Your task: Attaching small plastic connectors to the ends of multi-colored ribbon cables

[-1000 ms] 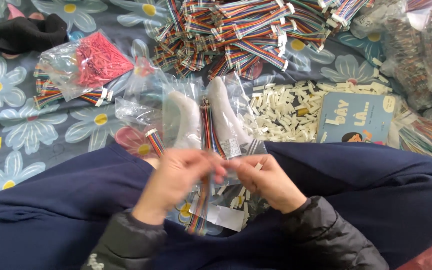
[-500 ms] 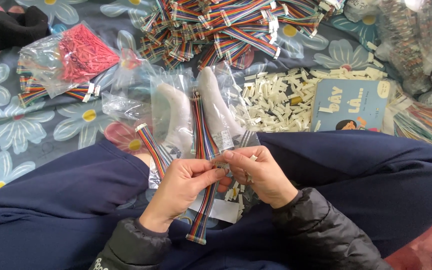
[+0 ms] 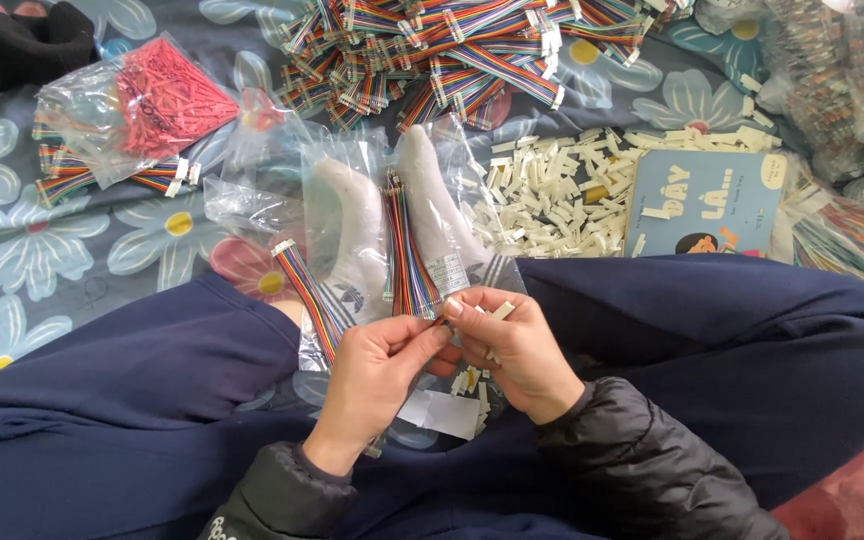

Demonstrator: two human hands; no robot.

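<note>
My left hand point(image 3: 377, 370) and my right hand point(image 3: 512, 350) meet over my lap, fingertips together. Between them they pinch the near end of a rainbow ribbon cable point(image 3: 408, 250) that runs away from me between my two white-socked feet point(image 3: 352, 235). My right hand also holds a small white plastic connector point(image 3: 501, 311) at the cable's end. A second rainbow cable point(image 3: 307, 290) lies over my left leg, just left of my left hand. Clear plastic bags point(image 3: 352, 180) lie under the feet.
A big heap of rainbow cables point(image 3: 432, 50) lies at the top. White connectors point(image 3: 552, 190) are piled right of my feet, beside a blue booklet point(image 3: 717, 200). A bag of red parts point(image 3: 157, 100) sits top left. Bagged cables point(image 3: 842, 80) fill the right side.
My hands have drawn slightly down and together on the cable end. The view has shifted a little, so the feet and heaps sit lower in the picture.
</note>
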